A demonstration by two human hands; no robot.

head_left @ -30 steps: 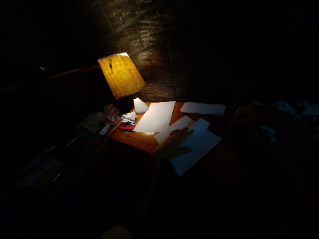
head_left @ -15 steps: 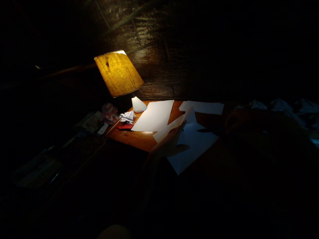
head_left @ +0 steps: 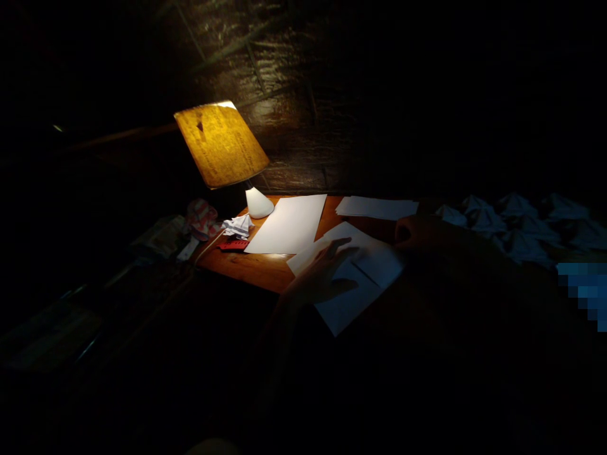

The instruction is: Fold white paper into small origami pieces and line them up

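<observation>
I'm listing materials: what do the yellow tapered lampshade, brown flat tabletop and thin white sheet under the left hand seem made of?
Yellow tapered lampshade: perhaps fabric or paper, matte; light glows through its mottled surface.
Brown flat tabletop: probably varnished wood; a glossy highlight shows.
Thin white sheet: likely paper, matte; crisp edges.

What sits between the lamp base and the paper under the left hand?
In the head view, a flat white sheet lies between the lamp base and the paper under the left hand.
</observation>
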